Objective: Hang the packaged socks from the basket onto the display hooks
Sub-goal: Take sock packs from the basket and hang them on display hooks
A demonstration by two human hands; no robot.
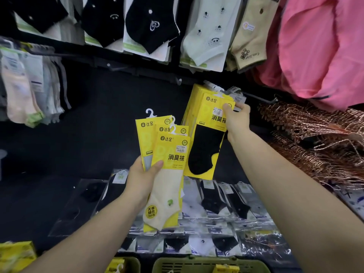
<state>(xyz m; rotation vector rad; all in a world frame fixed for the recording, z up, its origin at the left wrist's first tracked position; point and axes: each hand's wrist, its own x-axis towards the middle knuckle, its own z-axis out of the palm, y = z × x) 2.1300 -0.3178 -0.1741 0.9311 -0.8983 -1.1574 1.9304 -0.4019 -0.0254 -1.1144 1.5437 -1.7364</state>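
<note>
My left hand [142, 178] grips a fan of three yellow sock packs [167, 154] with white plastic hangers; the front one shows a cream sock. My right hand [236, 119] pinches the top right corner of a yellow pack with a black sock [206, 146]. That pack hangs at the front of a stack of like packs on a display hook [213, 86]. A green basket [206, 266] sits at the bottom edge with more yellow packs in it.
Black and pale socks hang on the row above [149, 26]. Two bare hooks [118, 67] jut from the dark wall. Copper wire hangers [315, 134] pile at right under pink clothing [319, 56]. Bagged socks [216, 209] lie on the low shelf. Pale socks [29, 85] hang at left.
</note>
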